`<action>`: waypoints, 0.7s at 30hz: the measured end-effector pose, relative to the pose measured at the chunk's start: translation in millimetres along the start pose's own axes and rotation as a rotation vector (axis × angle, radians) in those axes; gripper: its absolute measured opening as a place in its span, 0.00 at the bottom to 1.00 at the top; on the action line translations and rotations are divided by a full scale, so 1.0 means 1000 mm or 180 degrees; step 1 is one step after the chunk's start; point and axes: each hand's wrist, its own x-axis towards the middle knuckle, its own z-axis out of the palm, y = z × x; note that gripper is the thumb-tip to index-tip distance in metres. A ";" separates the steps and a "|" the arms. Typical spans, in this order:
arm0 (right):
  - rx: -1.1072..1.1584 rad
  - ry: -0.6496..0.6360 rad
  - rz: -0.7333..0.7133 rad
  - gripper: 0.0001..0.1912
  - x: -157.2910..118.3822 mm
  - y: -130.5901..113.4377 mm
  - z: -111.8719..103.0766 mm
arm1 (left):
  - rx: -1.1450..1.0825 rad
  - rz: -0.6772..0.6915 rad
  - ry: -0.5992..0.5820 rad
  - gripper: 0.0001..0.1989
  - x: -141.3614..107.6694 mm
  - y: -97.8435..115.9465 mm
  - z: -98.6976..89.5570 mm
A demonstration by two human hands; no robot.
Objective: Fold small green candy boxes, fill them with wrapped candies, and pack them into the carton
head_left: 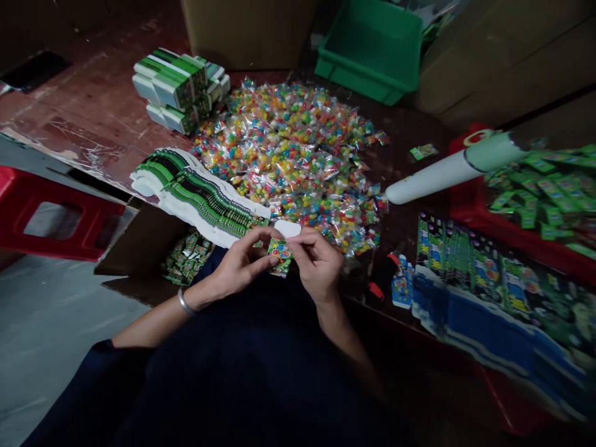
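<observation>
Between my two hands is a small green printed candy box [280, 256] with a white flap standing up at its top. My left hand [244, 261] grips the box's left side between thumb and fingers; a metal bangle circles that wrist. Pinched in my right hand [316, 257] is the white flap [287, 228] at the box's upper right. Just beyond my hands lies a heap of clear packets of coloured candies [293, 161]. A fanned row of flat green-and-white cartons [200, 192] reaches from the upper left almost to my left hand.
Bundled carton stacks [170, 84] and a green plastic bin [372, 49] stand at the back. A cardboard box [135, 248] of small packets sits left, below the table edge. To the right are a white tube [451, 167], a red tray [470, 198] of green boxes and blue-green sheets [493, 310].
</observation>
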 end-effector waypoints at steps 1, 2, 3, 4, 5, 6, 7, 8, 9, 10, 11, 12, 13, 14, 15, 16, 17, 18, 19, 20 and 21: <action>0.0026 0.0045 -0.0069 0.04 0.001 0.000 0.002 | -0.0040 -0.0027 0.0017 0.15 0.000 0.000 0.000; 0.0125 0.0109 -0.0110 0.03 0.002 0.000 0.004 | -0.0098 -0.0032 0.0053 0.16 0.001 0.000 0.001; 0.0282 0.0177 -0.0114 0.03 0.003 -0.001 0.006 | -0.0187 -0.0010 0.0100 0.17 0.002 0.000 0.001; 0.0466 0.0240 -0.0097 0.05 0.004 -0.001 0.008 | -0.0291 0.0023 0.0145 0.18 0.002 0.001 0.001; 0.0639 0.0277 -0.0082 0.09 0.006 -0.002 0.009 | -0.0386 0.0050 0.0186 0.20 0.003 0.001 0.001; 0.0769 0.0260 -0.0074 0.11 0.008 -0.003 0.010 | -0.0448 0.0065 0.0215 0.21 0.003 0.001 0.001; 0.0841 0.0195 -0.0055 0.11 0.010 -0.005 0.010 | -0.0461 0.0091 0.0241 0.22 0.003 0.001 0.000; 0.0863 0.0087 -0.0004 0.11 0.012 -0.007 0.010 | -0.0412 0.0133 0.0272 0.22 0.003 0.000 0.000; 0.0867 -0.0035 0.0092 0.12 0.014 -0.009 0.009 | -0.0306 0.0200 0.0317 0.21 0.003 -0.001 0.000; 0.0867 -0.0147 0.0237 0.12 0.017 -0.011 0.007 | -0.0165 0.0297 0.0368 0.20 0.002 -0.002 -0.001; 0.0864 -0.0241 0.0411 0.12 0.019 -0.013 0.004 | -0.0007 0.0410 0.0403 0.19 0.002 -0.002 -0.002; 0.0859 -0.0314 0.0581 0.11 0.022 -0.014 0.002 | 0.0155 0.0507 0.0411 0.18 0.001 -0.003 -0.003; 0.0850 -0.0376 0.0708 0.11 0.024 -0.015 -0.001 | 0.0308 0.0566 0.0391 0.18 0.001 -0.003 -0.005; 0.0834 -0.0428 0.0784 0.11 0.027 -0.014 -0.003 | 0.0434 0.0585 0.0344 0.18 0.000 -0.002 -0.006; 0.0812 -0.0464 0.0826 0.10 0.029 -0.014 -0.005 | 0.0524 0.0579 0.0281 0.19 -0.001 -0.001 -0.008; 0.0794 -0.0498 0.0851 0.09 0.031 -0.013 -0.007 | 0.0577 0.0545 0.0221 0.20 -0.002 0.000 -0.009; 0.0782 -0.0531 0.0861 0.08 0.033 -0.011 -0.008 | 0.0594 0.0496 0.0163 0.21 -0.003 0.001 -0.010; 0.0776 -0.0557 0.0856 0.08 0.035 -0.011 -0.009 | 0.0579 0.0436 0.0108 0.23 -0.004 0.003 -0.011; 0.0770 -0.0580 0.0827 0.08 0.035 -0.010 -0.009 | 0.0545 0.0368 0.0061 0.25 -0.004 0.004 -0.011; 0.0757 -0.0591 0.0764 0.08 0.035 -0.010 -0.009 | 0.0506 0.0297 0.0031 0.25 -0.005 0.005 -0.011; 0.0724 -0.0589 0.0668 0.08 0.035 -0.011 -0.008 | 0.0469 0.0222 0.0016 0.26 -0.006 0.005 -0.011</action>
